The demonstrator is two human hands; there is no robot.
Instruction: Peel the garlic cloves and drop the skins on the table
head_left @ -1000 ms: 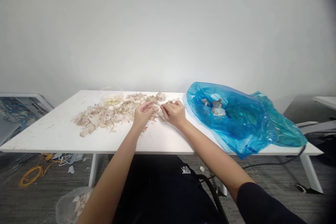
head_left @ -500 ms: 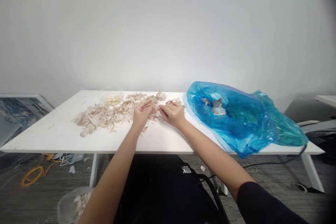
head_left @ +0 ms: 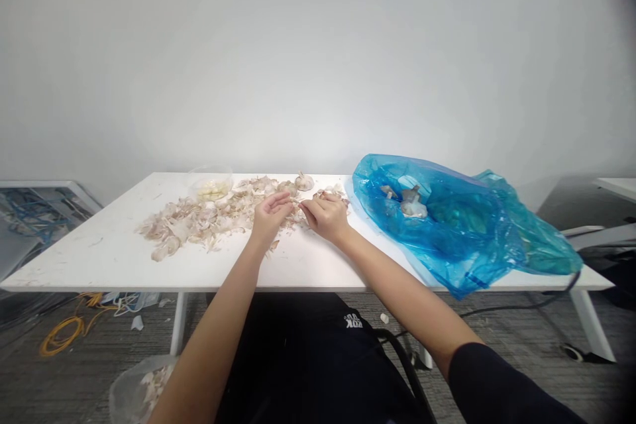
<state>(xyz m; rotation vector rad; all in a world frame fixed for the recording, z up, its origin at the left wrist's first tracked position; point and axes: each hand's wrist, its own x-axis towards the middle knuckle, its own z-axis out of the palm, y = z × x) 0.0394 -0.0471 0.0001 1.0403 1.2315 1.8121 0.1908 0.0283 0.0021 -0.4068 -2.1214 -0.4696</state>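
My left hand and my right hand meet over the table, fingertips almost touching. Both are closed in a pinch at a small pale garlic clove, mostly hidden by the fingers. Under and left of them spreads a heap of papery garlic skins. A whole garlic bulb lies just behind the hands. More brownish skins and pieces lie beyond my right hand. At the back left, a clear bowl holds several peeled cloves.
A large blue plastic bag lies open on the right side of the white table, with garlic bulbs inside. On the floor at lower left stands a clear bag with skins in it. A yellow cable coils nearby.
The hands stay in nearly the same place, with small finger movements at the clove. My left fingers have shifted slightly. The rest looks the same.
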